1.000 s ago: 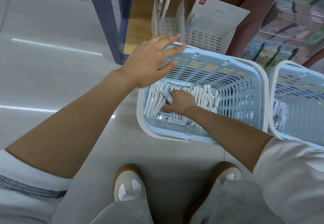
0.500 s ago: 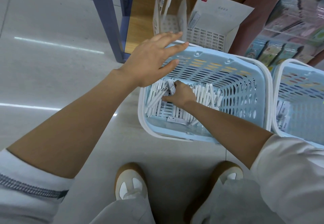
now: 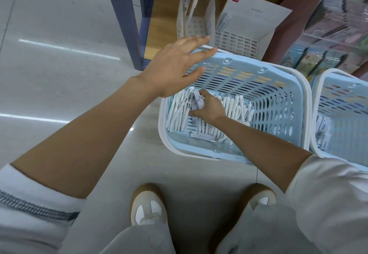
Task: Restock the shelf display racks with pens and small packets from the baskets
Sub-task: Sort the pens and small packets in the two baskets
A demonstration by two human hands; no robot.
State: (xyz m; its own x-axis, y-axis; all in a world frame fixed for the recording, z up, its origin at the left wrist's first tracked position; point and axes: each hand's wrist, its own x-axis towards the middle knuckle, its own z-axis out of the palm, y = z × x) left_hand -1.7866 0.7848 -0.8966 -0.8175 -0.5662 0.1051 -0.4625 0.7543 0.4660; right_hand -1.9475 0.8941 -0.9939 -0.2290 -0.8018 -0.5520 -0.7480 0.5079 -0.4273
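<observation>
step: pick pens | left hand (image 3: 175,68): spread flat over basket (image 3: 245,63) far rim, contact unclear | right hand (image 3: 211,110): below it in basket, thumb+index pinching a few pens (image 3: 179,112) | tip: align bunch, firm grip, lift clear of wall, go to rack (image 3: 235,43) just past left fingertips

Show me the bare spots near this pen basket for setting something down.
Bare: floor tiles left of the basket, up to the blue post; wooden shelf board between that post and the clear rack. Crowded: the basket's bottom, covered with pens around the right hand.
</observation>
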